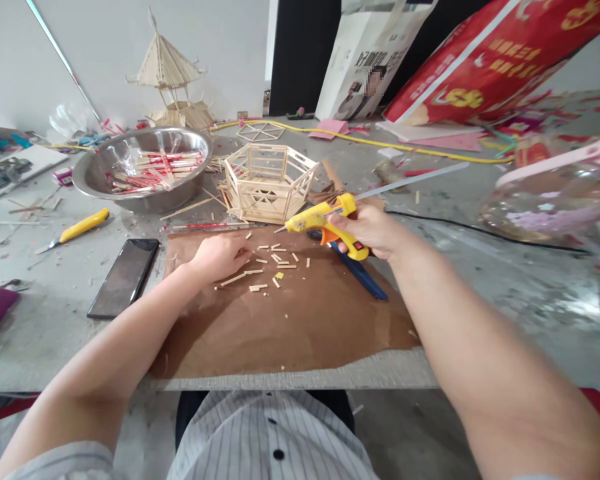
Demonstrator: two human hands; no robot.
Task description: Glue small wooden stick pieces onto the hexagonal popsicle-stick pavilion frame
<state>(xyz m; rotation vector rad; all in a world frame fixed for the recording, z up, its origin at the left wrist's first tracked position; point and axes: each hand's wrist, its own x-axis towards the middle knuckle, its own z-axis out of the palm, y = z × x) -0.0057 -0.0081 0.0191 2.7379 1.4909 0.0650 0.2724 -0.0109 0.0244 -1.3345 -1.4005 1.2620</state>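
My right hand (373, 231) grips a yellow hot glue gun (325, 219) with its nozzle pointing left, just above the brown paper sheet (290, 320). My left hand (219, 256) rests on that sheet with fingers curled over several short cut wooden sticks (275, 263); whether it holds one is hidden. A hexagonal wooden-stick frame (267, 181) stands just beyond the glue gun's tip.
A steel bowl (145, 167) with red-wrapped chopsticks sits at back left, a black phone (125, 277) and yellow-handled knife (77, 229) to the left. A stick pagoda model (170, 80) stands by the wall. A blue tool (360, 273) lies under my right hand. A clear container (555, 200) is at right.
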